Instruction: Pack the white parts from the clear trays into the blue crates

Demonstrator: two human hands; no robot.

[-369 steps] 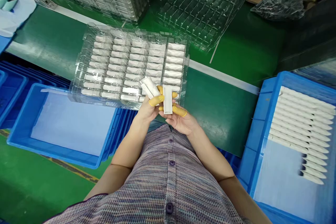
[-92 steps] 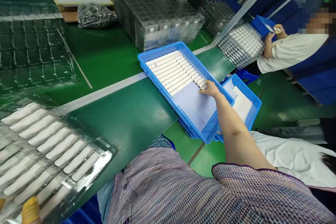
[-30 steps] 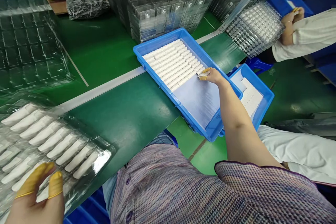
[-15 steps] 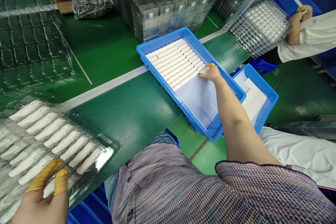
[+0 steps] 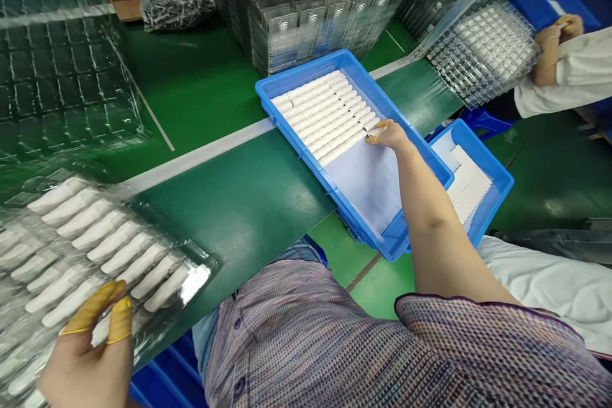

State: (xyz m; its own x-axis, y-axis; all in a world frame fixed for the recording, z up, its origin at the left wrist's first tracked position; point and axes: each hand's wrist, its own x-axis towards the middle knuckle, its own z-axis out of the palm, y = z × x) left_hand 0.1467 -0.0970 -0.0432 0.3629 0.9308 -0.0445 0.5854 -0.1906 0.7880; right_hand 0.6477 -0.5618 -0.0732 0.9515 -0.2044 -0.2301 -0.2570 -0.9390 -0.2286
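Note:
My right hand (image 5: 389, 134) reaches into a blue bin (image 5: 433, 163) on the right and its yellow-capped fingertips pinch at the near end of a row of white cylindrical parts (image 5: 325, 116). What lies inside the pinch is hidden. My left hand (image 5: 88, 357), also with yellow finger cots, hovers at the bottom left over a clear blister tray (image 5: 198, 280) filled with white parts (image 5: 102, 236). Its fingers are apart and hold nothing.
An empty clear tray (image 5: 62, 70) lies at the far left, and stacks of clear trays (image 5: 306, 6) stand behind the bin. A second blue bin (image 5: 500, 172) with white parts sits lower right. Another person's hand (image 5: 554, 44) works at a filled tray (image 5: 482, 51).
My right hand has stayed at the row's end in the bin, shifting slightly. My left hand has lifted a little over the blister tray. The view drifted left.

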